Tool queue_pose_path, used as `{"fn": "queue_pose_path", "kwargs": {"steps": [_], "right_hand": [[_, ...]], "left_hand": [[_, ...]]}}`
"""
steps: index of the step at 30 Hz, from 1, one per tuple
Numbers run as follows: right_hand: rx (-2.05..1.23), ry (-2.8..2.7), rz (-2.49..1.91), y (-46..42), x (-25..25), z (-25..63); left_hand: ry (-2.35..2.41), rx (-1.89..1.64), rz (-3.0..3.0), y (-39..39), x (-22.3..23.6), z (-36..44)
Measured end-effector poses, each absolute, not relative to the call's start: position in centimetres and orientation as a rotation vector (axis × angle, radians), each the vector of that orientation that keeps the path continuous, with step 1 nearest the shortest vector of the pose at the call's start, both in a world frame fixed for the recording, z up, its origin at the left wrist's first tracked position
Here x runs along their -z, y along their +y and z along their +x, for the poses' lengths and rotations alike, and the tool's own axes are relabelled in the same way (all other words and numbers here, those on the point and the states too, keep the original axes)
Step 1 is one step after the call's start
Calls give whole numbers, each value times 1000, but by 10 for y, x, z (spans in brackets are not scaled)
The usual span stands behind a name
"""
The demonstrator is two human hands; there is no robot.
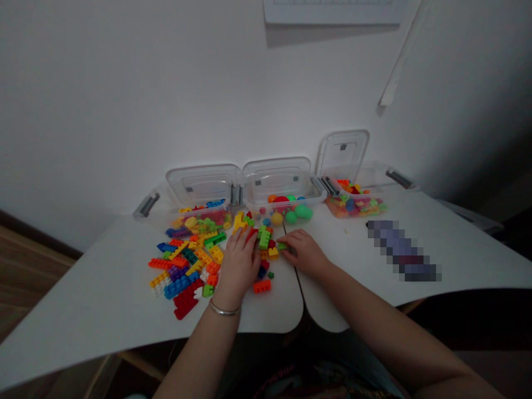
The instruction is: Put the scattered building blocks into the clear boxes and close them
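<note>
A heap of coloured plastic building bricks (189,263) lies on the white table (83,310). My left hand (239,263) rests at the heap's right edge, its fingers curled against a small stack of green, red and yellow bricks (265,239). My right hand (303,252) lies just right of that stack, its fingertips pinched on a small green brick (282,245). An orange brick (262,286) lies loose near my left wrist, which wears a thin bracelet (224,310).
Three clear plastic boxes stand open along the wall: a left box (199,194) with bricks, a middle box (282,185) with round pieces, a right box (353,188) with mixed pieces. A blurred dark object (401,249) lies on the right. The table has a notch (303,321) before me.
</note>
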State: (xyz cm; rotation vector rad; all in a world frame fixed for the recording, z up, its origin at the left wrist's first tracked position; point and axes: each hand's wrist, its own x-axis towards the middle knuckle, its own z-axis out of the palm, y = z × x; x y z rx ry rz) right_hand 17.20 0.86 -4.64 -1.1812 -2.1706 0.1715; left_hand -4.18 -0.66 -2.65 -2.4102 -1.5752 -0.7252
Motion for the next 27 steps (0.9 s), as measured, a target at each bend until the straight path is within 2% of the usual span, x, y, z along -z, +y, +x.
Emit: {"fn": "queue_pose_path", "kwargs": {"steps": [5,19,27], "right_hand": [[-227,-2102,-1181,10,49,175],[-349,-1835,-1200,15,53,179],[-125,-1516,-1163,16,16,206]], "left_hand": [[-1713,676,-2288,-9,21,-41],[-1761,640,-2473,-5,29,-46],[-1760,636,-2476,-6,27,-45]]}}
